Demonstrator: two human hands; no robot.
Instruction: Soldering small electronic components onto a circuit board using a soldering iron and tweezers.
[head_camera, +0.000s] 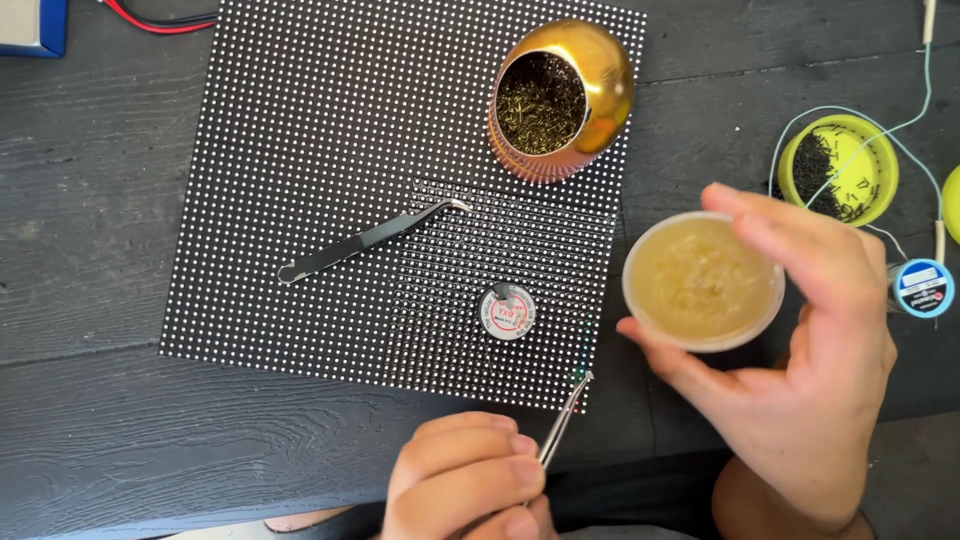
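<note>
The right hand (810, 350) pinches a small round tub (703, 280) of yellowish paste by its rim, thumb below and fingers above, just right of the dotted black panel (300, 180). The tub looks light, its plastic wall thin enough to flex; the rim seems the safest hold, clear of the sticky paste. The left hand (465, 480), at the panel's near edge, presses fingers together on thin tweezers (565, 420), tips touching the panel's corner. On the panel lie black tweezers (370, 240), a small solder spool (507, 311) and a gold bowl (560, 100) of brass wool.
</note>
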